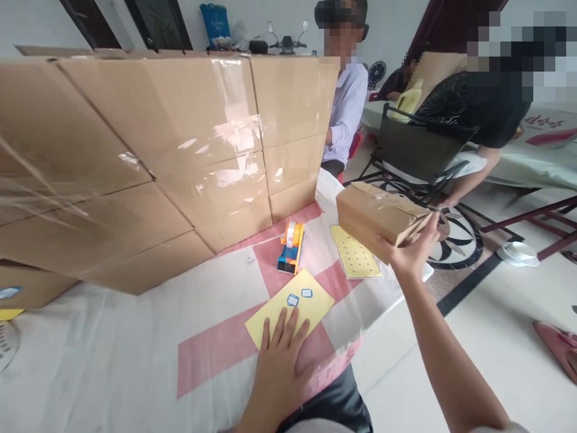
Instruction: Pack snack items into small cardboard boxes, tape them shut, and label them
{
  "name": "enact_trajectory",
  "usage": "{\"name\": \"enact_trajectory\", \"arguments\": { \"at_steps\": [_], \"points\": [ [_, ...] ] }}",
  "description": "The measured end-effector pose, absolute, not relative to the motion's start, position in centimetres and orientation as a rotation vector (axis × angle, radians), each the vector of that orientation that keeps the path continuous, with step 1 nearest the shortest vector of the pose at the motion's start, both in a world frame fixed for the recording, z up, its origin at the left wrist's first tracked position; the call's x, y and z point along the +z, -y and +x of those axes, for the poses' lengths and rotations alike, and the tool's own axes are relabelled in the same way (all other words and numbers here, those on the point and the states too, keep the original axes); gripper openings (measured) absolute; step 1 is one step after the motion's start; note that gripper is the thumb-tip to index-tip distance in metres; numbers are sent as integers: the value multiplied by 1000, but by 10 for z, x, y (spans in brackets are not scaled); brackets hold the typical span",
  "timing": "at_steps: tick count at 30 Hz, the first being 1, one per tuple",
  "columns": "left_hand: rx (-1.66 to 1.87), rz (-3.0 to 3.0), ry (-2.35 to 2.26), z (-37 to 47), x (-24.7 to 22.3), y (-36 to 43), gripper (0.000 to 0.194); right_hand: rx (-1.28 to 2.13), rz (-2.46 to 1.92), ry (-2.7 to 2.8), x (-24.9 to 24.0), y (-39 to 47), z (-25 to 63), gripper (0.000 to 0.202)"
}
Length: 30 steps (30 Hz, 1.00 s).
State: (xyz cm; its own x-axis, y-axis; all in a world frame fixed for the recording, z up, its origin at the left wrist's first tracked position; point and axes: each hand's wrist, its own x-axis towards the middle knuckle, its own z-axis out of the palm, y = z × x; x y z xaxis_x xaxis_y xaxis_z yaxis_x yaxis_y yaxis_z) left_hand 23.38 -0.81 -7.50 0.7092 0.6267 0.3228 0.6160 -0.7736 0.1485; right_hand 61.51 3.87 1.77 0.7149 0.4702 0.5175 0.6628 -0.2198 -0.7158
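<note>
Left hand (pixel 283 352) bottom centre, fingers spread flat on yellow sheet (pixel 317 302); right hand (pixel 415 245) pinching small carton (pixel 369 213) by its right end, right of centre near worktop (pixel 220 294) edge, probably light, stiff but crushable, best held across end edges

Box (pixel 376 210) is brn, card (pixel 279 305) yel, cloth (pixel 219 358) pink/wht.
</note>
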Motion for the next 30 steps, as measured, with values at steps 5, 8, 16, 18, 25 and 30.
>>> {"name": "enact_trajectory", "arguments": {
  "at_steps": [5, 8, 16, 18, 25, 30],
  "points": [
    [566, 2985, -1029, 240, -82, 6, 72, -219, -2111, 743, 5, -145, 627, 122],
    [700, 2964, -1045, 241, -83, 4, 66, -41, -2363, 909, 10, -213, 624, 125],
    [710, 2901, -1069, 246, -84, 0, 65, 300, -2521, 1341, 18, -260, 623, 50],
    [725, 2880, -1053, 248, -82, 3, 62, 259, -2480, 1401, 10, -221, 619, 47],
    [1189, 2710, -1305, 170, -62, -21, 35, -169, -1991, 1485, -36, -31, 577, 41],
    [1402, 2177, -2368, -13, 8, -127, 57, -483, -1867, 1408, -71, 52, 544, 54]
  ]
}}
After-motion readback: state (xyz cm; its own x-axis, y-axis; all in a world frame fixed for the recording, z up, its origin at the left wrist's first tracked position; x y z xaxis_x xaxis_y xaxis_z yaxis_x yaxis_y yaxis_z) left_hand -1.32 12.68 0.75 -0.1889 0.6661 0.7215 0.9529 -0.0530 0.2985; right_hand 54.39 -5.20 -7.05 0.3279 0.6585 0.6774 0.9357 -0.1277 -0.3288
